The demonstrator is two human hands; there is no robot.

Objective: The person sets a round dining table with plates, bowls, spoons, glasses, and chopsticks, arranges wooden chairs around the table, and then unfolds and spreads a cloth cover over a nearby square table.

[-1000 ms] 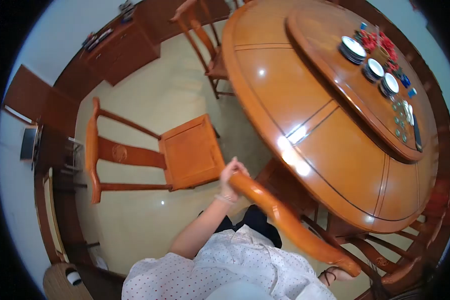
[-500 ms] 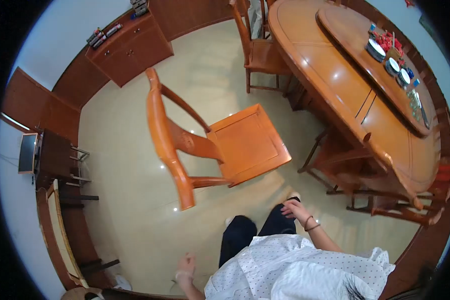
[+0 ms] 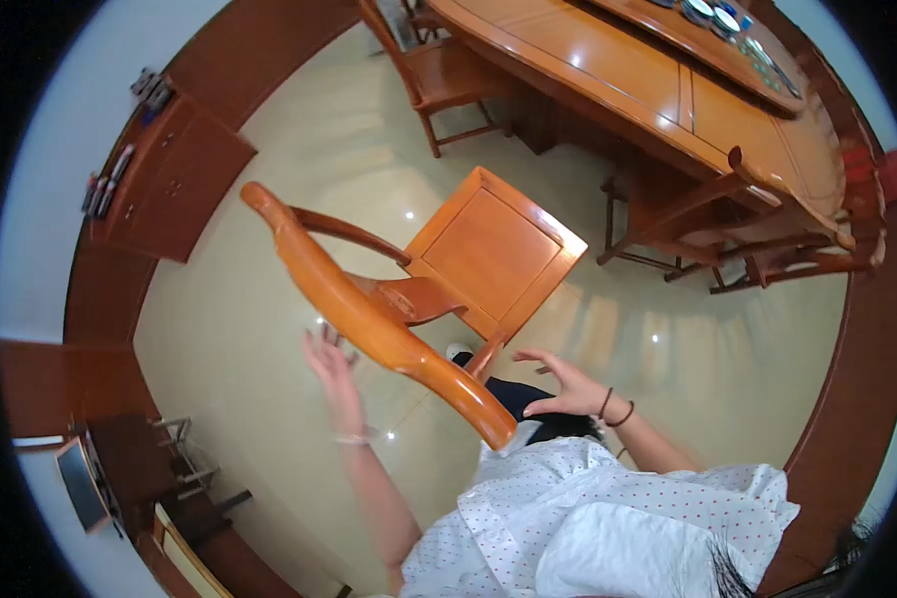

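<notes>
A glossy orange-brown wooden chair (image 3: 498, 254) stands right in front of me, its curved top rail (image 3: 369, 319) closest to my body and its square seat beyond. Beside the backrest, on the left, my left hand (image 3: 331, 359) is raised with its fingers spread, slightly blurred; a pale bracelet circles that wrist. On the other side, my right hand (image 3: 563, 384) reaches toward the backrest's right end, thumb and fingers apart, dark bands at the wrist. Both hands hold nothing, and neither plainly touches the wood.
A large wooden dining table (image 3: 618, 85) with a raised turntable (image 3: 708, 40) fills the upper right. Other chairs stand by it, one at its left (image 3: 448, 75) and one at its right (image 3: 708, 214). A brown cabinet (image 3: 184, 169) lines the left wall.
I have come closer to the chair, and the view has turned. My left hand has risen beside the backrest, and my right hand has moved up toward the backrest's right end.
</notes>
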